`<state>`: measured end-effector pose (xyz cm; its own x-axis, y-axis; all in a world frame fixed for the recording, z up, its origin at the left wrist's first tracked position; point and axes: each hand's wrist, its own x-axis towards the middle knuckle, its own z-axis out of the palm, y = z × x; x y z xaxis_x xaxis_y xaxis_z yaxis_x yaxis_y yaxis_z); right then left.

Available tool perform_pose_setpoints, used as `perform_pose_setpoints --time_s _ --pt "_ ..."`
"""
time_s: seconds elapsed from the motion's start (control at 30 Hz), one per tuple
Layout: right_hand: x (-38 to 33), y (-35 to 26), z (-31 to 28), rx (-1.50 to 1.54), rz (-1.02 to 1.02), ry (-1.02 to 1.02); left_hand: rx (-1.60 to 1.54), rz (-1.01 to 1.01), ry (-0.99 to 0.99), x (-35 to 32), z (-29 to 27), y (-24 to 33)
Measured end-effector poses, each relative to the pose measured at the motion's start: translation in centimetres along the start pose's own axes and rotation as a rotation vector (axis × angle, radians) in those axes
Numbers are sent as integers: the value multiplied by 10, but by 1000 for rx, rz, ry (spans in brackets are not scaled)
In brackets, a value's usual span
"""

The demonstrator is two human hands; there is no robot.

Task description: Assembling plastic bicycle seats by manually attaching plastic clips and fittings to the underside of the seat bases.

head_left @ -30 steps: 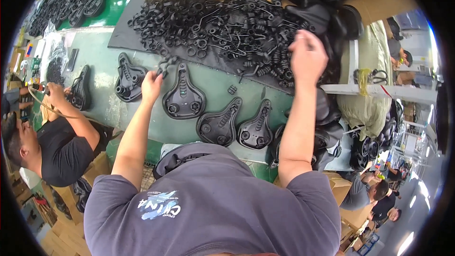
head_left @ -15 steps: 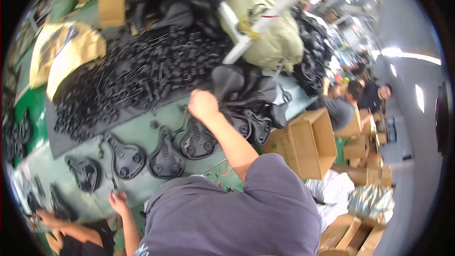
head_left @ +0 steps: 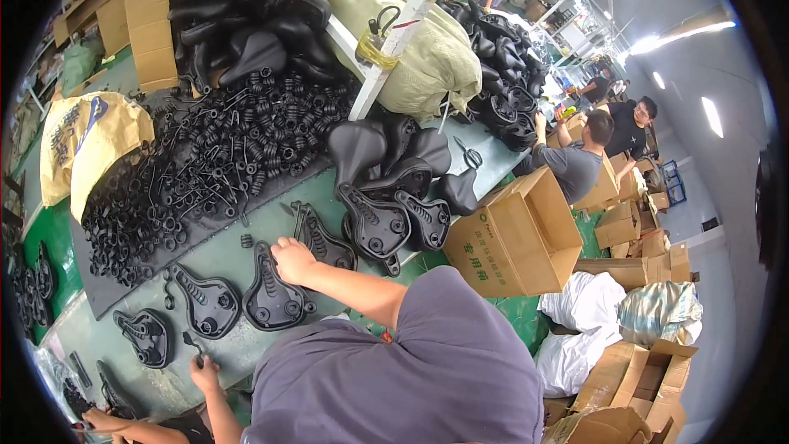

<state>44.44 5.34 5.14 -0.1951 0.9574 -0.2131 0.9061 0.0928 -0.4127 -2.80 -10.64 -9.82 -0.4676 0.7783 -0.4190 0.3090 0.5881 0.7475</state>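
Note:
Several black bicycle saddles lie underside up in a row along the near edge of the pale green table (head_left: 193,238). My right hand (head_left: 293,261) is closed at the nose of the middle saddle (head_left: 275,300); whatever its fingers pinch is hidden. To its right lies another saddle (head_left: 325,242) with a metal piece by its nose. A small black ribbed part (head_left: 246,241) rests just left of that hand. My left hand (head_left: 205,373) is closed on a slim dark tool (head_left: 193,345), below the saddle (head_left: 209,304) at left and beside a smaller one (head_left: 146,337).
Loose black ribbed parts and rings (head_left: 214,148) cover a dark mat. Stacked saddles (head_left: 386,156) and scissors (head_left: 468,154) lie at right, near a cardboard box (head_left: 518,238). A white post (head_left: 399,41) rises behind. A co-worker's arm (head_left: 123,426) reaches in at lower left.
My right hand has come from beside the stacked saddles, toward the left and nearer, to the middle saddle's nose. My left hand keeps the dark tool. The whole view has shifted.

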Motion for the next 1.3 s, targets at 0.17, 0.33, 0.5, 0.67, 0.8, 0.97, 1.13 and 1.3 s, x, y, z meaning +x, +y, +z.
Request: perform_pose_setpoints --time_s 0.17,0.33,0.5,0.67,0.8,0.97,1.13,1.3 --pt "-36 5 3 -175 91 -55 -23 178 43 -32 -7 75" --pt "-46 8 16 -118 8 -77 322 666 -98 -50 17 173" --pt "-30 -2 39 -166 -9 -156 706 759 -246 -32 31 152" --pt "-43 -2 3 -191 48 -53 696 759 -190 -29 27 180" --pt "-48 6 27 -252 47 -26 669 749 -271 -16 16 170" --pt "-31 30 35 -132 46 -150 727 752 -341 -17 15 173" --pt "-6 6 1 -67 22 -144 647 690 -235 -25 21 171" --pt "34 -36 -11 380 64 -269 664 710 -218 -24 22 169"
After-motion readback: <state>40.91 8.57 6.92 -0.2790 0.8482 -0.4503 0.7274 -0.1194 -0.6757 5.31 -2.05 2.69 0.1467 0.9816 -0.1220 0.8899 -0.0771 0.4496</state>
